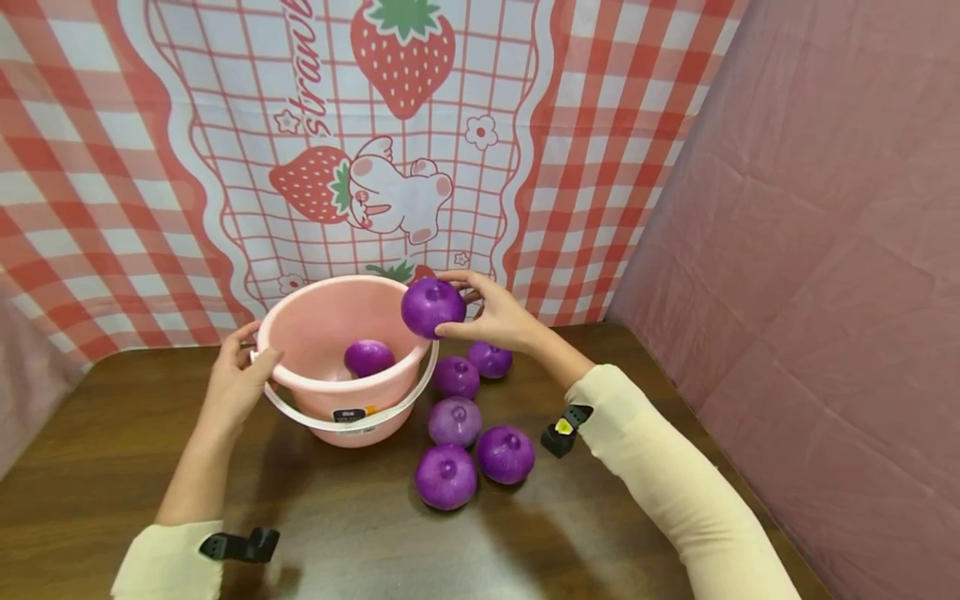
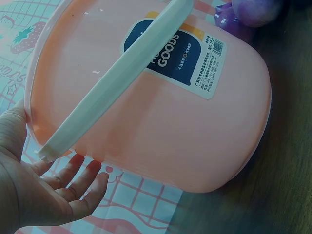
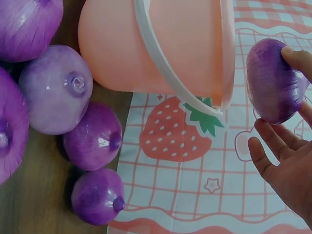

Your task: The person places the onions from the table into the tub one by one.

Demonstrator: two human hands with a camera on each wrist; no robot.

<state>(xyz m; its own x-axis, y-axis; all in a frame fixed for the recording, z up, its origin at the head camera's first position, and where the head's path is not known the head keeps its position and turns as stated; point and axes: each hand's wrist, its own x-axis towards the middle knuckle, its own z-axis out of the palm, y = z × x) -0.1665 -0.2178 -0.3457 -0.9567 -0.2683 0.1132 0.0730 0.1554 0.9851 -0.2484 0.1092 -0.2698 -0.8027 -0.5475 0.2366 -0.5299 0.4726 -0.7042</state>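
Note:
My left hand (image 1: 237, 379) grips the left rim of a pink bucket (image 1: 330, 385), thumb over the edge and fingers on the outer wall. The bucket's white handle (image 2: 112, 85) hangs down across its front, over a label. Held between the thumb and fingers of my right hand (image 1: 498, 315) is a purple onion (image 1: 432, 308), at the bucket's right rim in the head view. In the right wrist view that onion (image 3: 273, 80) is just beyond the bucket's mouth. Another purple onion (image 1: 369, 358) lies inside the bucket.
Several purple onions stand on the wooden table (image 1: 345, 533) right of the bucket, the nearest onion (image 1: 446, 477) toward the front. A strawberry-print cloth (image 1: 480, 192) hangs right behind the bucket, and a pink cloth (image 1: 810, 208) borders the right side.

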